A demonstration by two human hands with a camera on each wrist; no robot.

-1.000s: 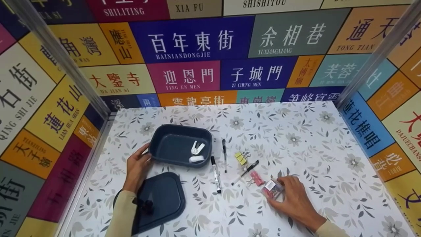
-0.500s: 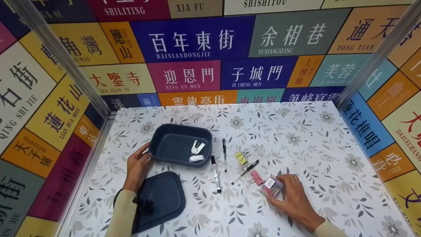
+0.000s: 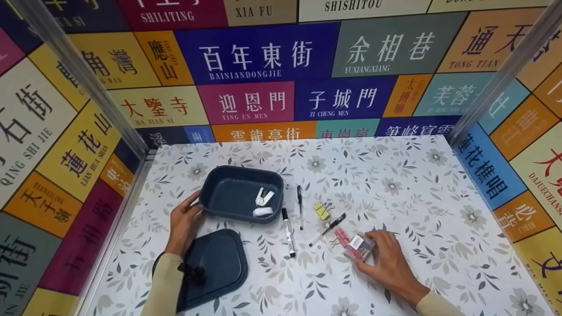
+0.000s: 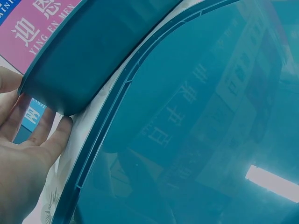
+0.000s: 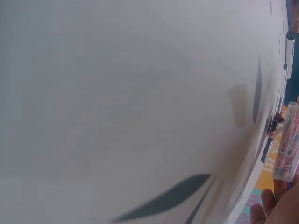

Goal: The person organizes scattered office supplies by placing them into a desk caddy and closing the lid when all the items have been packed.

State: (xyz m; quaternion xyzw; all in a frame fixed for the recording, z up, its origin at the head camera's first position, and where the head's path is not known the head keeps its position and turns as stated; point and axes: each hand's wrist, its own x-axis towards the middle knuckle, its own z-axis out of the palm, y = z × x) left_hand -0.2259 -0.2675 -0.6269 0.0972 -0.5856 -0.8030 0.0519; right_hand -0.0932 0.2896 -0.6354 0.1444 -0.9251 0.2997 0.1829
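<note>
My left hand (image 3: pixel 183 223) touches the left end of the dark blue rectangular box (image 3: pixel 235 195); in the left wrist view its extended fingers (image 4: pixel 58 135) reach the outer wall near rim and base. Inside the box lie a white V-shaped thing (image 3: pixel 263 197) and a rounded white piece (image 3: pixel 263 211). My right hand (image 3: pixel 390 259) grips a small clear case of coloured paper clips (image 3: pixel 360 246) between thumb and fingers. The case overlaps a pink binder clip (image 3: pixel 341 235) in the head view. At the right wrist view's edge, the case (image 5: pixel 286 144) shows its clips.
A dark blue lid (image 3: pixel 219 265) lies below the box, beside the left forearm. Between box and right hand are a black-capped marker (image 3: pixel 288 232), a slim black pen (image 3: pixel 300 206), another pen (image 3: pixel 327 229) and a yellow binder clip (image 3: pixel 322 210). Sign-patterned walls enclose the table.
My right hand has shifted slightly left with the paper clip case, which now covers part of the pink binder clip. The left hand stays at the box.
</note>
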